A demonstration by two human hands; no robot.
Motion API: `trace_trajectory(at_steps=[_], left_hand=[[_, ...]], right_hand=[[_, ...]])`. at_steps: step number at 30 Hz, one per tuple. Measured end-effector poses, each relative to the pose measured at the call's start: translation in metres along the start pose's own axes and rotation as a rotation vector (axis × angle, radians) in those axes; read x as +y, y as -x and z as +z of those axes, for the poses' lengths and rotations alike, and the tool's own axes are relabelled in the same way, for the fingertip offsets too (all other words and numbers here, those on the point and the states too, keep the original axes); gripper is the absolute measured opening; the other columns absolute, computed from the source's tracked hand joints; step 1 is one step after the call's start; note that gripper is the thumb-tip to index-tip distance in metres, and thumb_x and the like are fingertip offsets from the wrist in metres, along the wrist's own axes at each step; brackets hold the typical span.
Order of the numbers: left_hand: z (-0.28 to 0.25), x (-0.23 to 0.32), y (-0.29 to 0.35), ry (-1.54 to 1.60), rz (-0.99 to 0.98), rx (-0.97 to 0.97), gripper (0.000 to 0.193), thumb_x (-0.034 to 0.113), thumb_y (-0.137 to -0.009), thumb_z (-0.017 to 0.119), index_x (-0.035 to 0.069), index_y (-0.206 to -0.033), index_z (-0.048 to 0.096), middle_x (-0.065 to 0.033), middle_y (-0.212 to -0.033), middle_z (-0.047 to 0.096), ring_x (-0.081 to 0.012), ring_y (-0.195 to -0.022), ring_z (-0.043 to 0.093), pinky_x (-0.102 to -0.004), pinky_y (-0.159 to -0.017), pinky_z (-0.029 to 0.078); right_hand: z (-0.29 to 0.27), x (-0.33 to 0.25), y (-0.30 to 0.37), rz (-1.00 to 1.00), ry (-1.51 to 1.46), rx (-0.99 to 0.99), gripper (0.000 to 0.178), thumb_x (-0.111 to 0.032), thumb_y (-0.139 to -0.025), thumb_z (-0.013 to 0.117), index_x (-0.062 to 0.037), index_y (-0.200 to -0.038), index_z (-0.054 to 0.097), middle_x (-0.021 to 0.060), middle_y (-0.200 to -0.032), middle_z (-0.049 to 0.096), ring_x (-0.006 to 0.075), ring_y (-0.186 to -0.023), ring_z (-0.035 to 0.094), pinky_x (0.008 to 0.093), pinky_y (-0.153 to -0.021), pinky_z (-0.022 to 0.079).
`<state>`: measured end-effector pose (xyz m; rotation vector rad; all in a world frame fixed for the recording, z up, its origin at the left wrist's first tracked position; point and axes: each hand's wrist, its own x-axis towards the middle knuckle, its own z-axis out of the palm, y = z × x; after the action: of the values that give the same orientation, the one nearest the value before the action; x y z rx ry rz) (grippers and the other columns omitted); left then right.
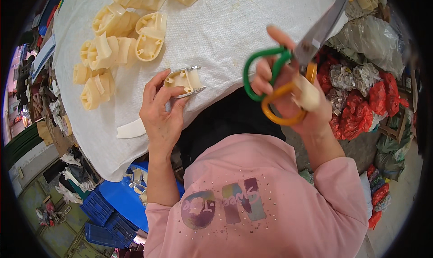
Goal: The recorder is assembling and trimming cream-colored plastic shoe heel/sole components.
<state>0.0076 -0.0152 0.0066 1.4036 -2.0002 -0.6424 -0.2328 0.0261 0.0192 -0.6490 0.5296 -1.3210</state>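
Note:
My left hand [158, 116] pinches a small cream plastic piece with shiny silver side edges [194, 79], close to the near edge of the white cloth [225, 27]. In my raised right hand [318, 111] is a pair of scissors [311, 43] with one green and one orange handle loop. Their blades point up and to the right, apart from the piece. A pale wrapping covers one digit of that hand, which is slightly blurred. Several cream hollow plastic parts [150, 39] lie to the far left on the cloth. A flat white strip [131, 130] rests beside my left wrist.
Below the cloth at the left stands a blue tub [118, 195] holding small silver and cream pieces, with blue crates [97, 207] beside it. Red plastic bags [356, 116] and clear plastic sheeting [370, 43] are piled at the right.

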Motion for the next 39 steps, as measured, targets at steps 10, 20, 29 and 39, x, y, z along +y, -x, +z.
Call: trace_trajectory(at_steps=[10,20,29,39], left_hand=[[0.002,-0.004,0.001,0.040,-0.039,-0.001,0.022,-0.009,-0.062,0.067,0.001,-0.082,0.066,-0.0139,-0.115,0.059,-0.0265,-0.103,0.058,-0.0334,-0.090,0.046],[0.003,-0.007,0.000,0.026,-0.013,0.007,0.023,-0.009,-0.061,0.068,0.000,-0.082,0.066,-0.0141,-0.113,0.059,-0.0257,-0.101,0.059,-0.0329,-0.086,0.048],[0.002,-0.006,0.000,0.042,-0.026,0.004,0.023,-0.009,-0.061,0.068,0.001,-0.081,0.065,-0.0121,-0.112,0.059,-0.0245,-0.100,0.059,-0.0318,-0.085,0.048],[-0.001,-0.011,-0.002,-0.012,0.056,0.005,0.023,-0.007,-0.063,0.069,0.004,-0.083,0.066,-0.0138,-0.112,0.058,-0.0271,-0.096,0.059,-0.0334,-0.080,0.050]], right_hand=[[0.019,0.039,-0.069,-0.494,0.008,-0.017,0.050,-0.010,-0.089,0.047,-0.0026,-0.136,0.032,0.0112,-0.090,0.052,0.0159,-0.076,0.047,0.0354,-0.075,0.042],[0.033,0.052,-0.078,-0.383,-0.185,0.167,0.043,-0.004,-0.084,0.044,0.0024,-0.126,0.040,0.0049,-0.079,0.052,0.0107,-0.070,0.048,0.0252,-0.067,0.041],[0.017,0.065,-0.070,-0.337,-0.140,0.134,0.044,-0.010,-0.089,0.043,0.0007,-0.131,0.034,0.0079,-0.082,0.051,0.0139,-0.071,0.046,0.0287,-0.069,0.041],[0.027,0.078,-0.038,-0.203,0.052,0.091,0.051,-0.023,-0.092,0.046,-0.0054,-0.137,0.031,0.0089,-0.082,0.047,0.0166,-0.074,0.044,0.0369,-0.073,0.040]])
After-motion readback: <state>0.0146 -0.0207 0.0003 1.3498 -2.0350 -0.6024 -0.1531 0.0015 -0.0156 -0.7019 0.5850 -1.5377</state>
